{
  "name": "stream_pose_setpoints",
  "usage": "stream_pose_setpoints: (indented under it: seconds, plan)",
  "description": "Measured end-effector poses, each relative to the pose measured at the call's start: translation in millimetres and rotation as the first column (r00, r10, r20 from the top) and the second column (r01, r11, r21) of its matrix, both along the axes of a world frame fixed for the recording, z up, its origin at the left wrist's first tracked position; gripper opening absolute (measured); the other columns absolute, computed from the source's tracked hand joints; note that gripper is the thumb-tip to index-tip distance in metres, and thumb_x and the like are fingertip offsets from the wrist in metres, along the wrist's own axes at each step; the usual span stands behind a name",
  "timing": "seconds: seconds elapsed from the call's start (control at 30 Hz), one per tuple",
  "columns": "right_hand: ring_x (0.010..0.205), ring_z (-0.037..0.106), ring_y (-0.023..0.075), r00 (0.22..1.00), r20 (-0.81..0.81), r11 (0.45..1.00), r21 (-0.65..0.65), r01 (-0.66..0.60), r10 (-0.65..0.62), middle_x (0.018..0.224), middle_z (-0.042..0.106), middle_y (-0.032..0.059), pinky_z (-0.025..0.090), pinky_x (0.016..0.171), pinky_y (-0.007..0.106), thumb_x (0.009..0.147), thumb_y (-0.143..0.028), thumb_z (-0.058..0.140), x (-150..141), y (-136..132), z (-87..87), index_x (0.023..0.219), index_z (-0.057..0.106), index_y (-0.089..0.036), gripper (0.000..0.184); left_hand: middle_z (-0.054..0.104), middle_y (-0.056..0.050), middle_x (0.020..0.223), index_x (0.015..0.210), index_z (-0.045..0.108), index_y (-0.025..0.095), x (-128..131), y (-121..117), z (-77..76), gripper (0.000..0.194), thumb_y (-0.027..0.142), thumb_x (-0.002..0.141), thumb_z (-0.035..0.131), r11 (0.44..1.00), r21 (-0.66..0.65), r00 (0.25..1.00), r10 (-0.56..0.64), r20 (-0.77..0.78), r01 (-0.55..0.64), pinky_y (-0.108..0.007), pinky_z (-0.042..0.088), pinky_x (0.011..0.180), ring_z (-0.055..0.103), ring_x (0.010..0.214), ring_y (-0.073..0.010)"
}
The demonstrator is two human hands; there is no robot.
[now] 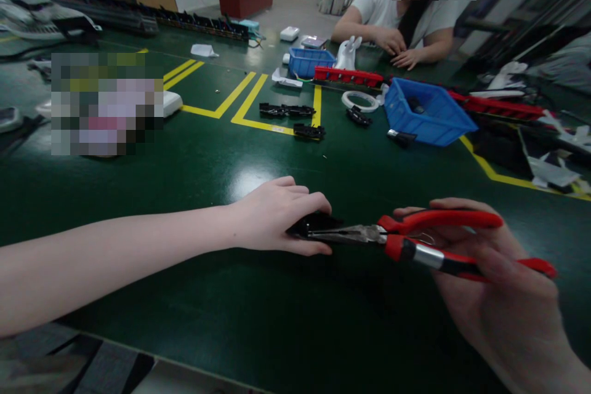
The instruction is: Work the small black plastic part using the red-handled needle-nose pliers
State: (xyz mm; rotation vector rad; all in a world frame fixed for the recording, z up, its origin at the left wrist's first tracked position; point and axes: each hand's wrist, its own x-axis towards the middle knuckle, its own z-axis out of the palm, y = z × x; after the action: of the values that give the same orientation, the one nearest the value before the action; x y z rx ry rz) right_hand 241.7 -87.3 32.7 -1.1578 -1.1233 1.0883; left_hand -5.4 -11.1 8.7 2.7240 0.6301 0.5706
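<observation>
Red-handled long-nose pliers (392, 246): held level above the tabletop, nose pointing left, tips meeting the black part; spread at the grips, with what looks like a wire spring between.
Right hand (503, 292): closed loosely around both grips, with fingers behind the upper and thumb over the lower; not squeezed fully together.
Left hand (277, 215): partly closed, pinching the black part between thumb on the near side and fingers on the far side.
Black part (318, 220): caught between the left fingertips, just ahead of the wearer; too dark and covered for exact shape.
Plier tips: apparently at the stage of gripping or working an edge of the black part; cannot tell whether biting or merely touching.
Squeeze on the grips: judged to call for a steady left pinch, tips kept in line, then measured pressure from the right.
Black assemblies (286, 110): lying farther off on the green tabletop (207, 301), near yellow marking lines (268, 127).
Blue bin (434, 126): standing beyond the pliers, beside a roll of white tape (346, 103).
Co-worker's hands (392, 43): resting together across the table, well apart from the work.
</observation>
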Motion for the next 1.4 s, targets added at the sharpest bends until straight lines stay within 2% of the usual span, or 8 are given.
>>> stream_pose_setpoints:
  seconds: [0.27, 0.43, 0.73, 1.0, 1.2, 1.4]
  plan:
    - [0.087, 0.072, 0.0262, 1.0, -0.021, 0.999, 0.024, -0.021, 0.021, 0.094, 0.075, 0.005, 0.062, 0.071, 0.037, 0.064, -0.041, 0.078, -3.9, -1.9, 2.2, 0.098, 0.069, -0.028, 0.037, 0.066, -0.001, 0.088, 0.105, 0.055, 0.017, 0.2, 0.4, 0.8, 0.042, 0.055, 0.087, 0.059, 0.999, -0.03, 1.0, -0.028, -0.01, 0.027, -0.028, 0.037, 0.071, 0.059, 0.075, -0.0146]
    - [0.088, 0.072, 0.0282, 1.0, -0.017, 1.0, 0.018, 0.018, -0.018, 0.095, 0.075, 0.0066, 0.062, 0.07, 0.038, 0.062, -0.043, 0.078, -5.8, -1.0, 3.8, 0.097, 0.07, -0.027, 0.039, 0.067, -0.001, 0.087, 0.105, 0.055, 0.017, 0.0, 0.5, 1.8, 0.042, 0.055, 0.088, 0.058, 0.998, -0.045, 0.999, -0.04, -0.011, 0.039, -0.028, 0.036, 0.072, 0.059, 0.074, -0.0147]
    - [0.083, 0.073, 0.0256, 0.998, -0.037, 0.999, 0.003, 0.045, -0.045, 0.089, 0.076, 0.0054, 0.062, 0.066, 0.034, 0.062, -0.041, 0.077, -4.7, 1.1, 3.1, 0.092, 0.071, -0.026, 0.033, 0.066, -0.001, 0.085, 0.105, 0.055, 0.016, -0.1, 1.2, 1.2, 0.042, 0.054, 0.088, 0.057, 0.998, -0.047, 0.999, -0.053, -0.01, 0.052, -0.028, 0.036, 0.071, 0.059, 0.073, -0.0147]
    - [0.086, 0.073, 0.0264, 0.998, -0.037, 0.999, -0.01, 0.048, -0.049, 0.092, 0.076, 0.005, 0.062, 0.068, 0.036, 0.065, -0.04, 0.074, -1.2, -0.1, 0.0, 0.093, 0.071, -0.027, 0.031, 0.065, -0.001, 0.085, 0.106, 0.055, 0.015, -0.3, 0.1, 2.8, 0.042, 0.054, 0.09, 0.055, 0.997, -0.053, 0.998, -0.059, -0.013, 0.058, -0.029, 0.036, 0.071, 0.056, 0.07, -0.0149]
    - [0.085, 0.072, 0.0276, 1.0, -0.021, 0.999, 0.053, 0.009, -0.008, 0.092, 0.076, 0.0059, 0.062, 0.068, 0.038, 0.063, -0.043, 0.077, -2.1, -0.9, 1.1, 0.094, 0.07, -0.028, 0.035, 0.066, -0.001, 0.086, 0.107, 0.055, 0.016, -1.3, 3.0, 1.7, 0.042, 0.055, 0.091, 0.054, 0.994, -0.056, 0.995, -0.092, -0.025, 0.091, -0.029, 0.037, 0.073, 0.056, 0.068, -0.0141]
    - [0.084, 0.073, 0.0254, 0.999, 0.024, 0.993, 0.113, -0.046, 0.043, 0.095, 0.076, 0.0052, 0.061, 0.07, 0.035, 0.065, -0.043, 0.077, -0.3, -1.9, -1.4, 0.098, 0.068, -0.028, 0.037, 0.066, -0.002, 0.086, 0.108, 0.054, 0.016, -2.0, 5.5, 1.4, 0.043, 0.055, 0.09, 0.055, 0.993, -0.059, 0.994, -0.101, -0.044, 0.099, -0.028, 0.037, 0.072, 0.056, 0.067, -0.0142]
